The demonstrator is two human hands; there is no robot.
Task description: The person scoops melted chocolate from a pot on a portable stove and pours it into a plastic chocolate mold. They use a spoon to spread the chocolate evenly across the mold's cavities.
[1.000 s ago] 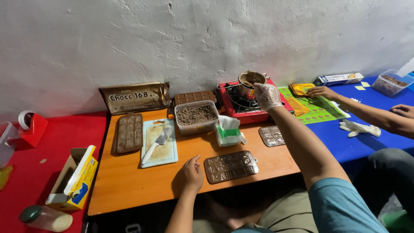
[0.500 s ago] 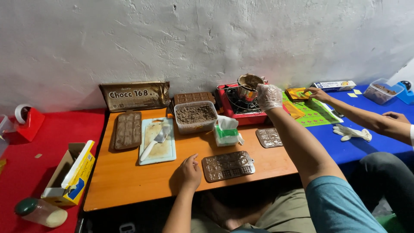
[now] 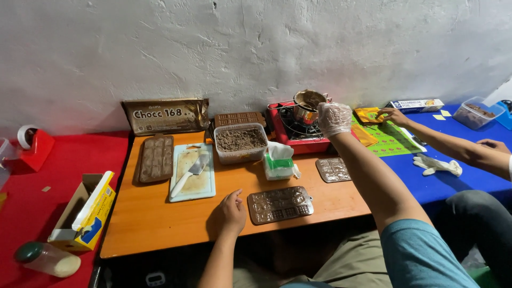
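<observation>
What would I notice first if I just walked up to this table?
Probably the red stove at the back of the orange table, where a gloved right hand holds a small metal pot. Nearer the front, the bare left hand rests flat beside a clear chocolate mold. To the right, on the blue table, another person's hand touches a yellow packet.
</observation>
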